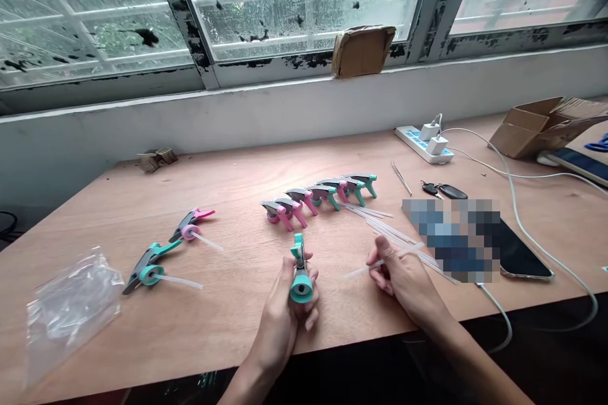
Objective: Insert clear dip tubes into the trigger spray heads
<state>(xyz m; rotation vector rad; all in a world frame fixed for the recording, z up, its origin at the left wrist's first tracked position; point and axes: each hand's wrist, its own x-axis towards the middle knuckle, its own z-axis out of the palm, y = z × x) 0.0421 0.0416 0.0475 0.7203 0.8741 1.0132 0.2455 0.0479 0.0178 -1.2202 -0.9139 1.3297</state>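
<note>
My left hand (285,307) is closed around a teal and grey spray trigger head (301,288), its round collar opening facing me. Pinched in my right hand (399,272) is a thin translucent plastic tube (358,271), apart from the spray head. Beyond my hands, several pink or teal spray trigger heads (311,196) stand in a slanting row. Loose translucent tubes (389,234) lie in a bundle, partly behind my right hand. To the left rest a teal trigger head (147,269) and a pink trigger head (190,228), each with a tube in its collar.
A clear plastic bag (71,304) lies at the left. Right of my hands are a dark phone (522,253), keys (441,190), tweezers (401,178), and a power strip (422,144) with white cables. An open cardboard box (527,130) sits at the back right.
</note>
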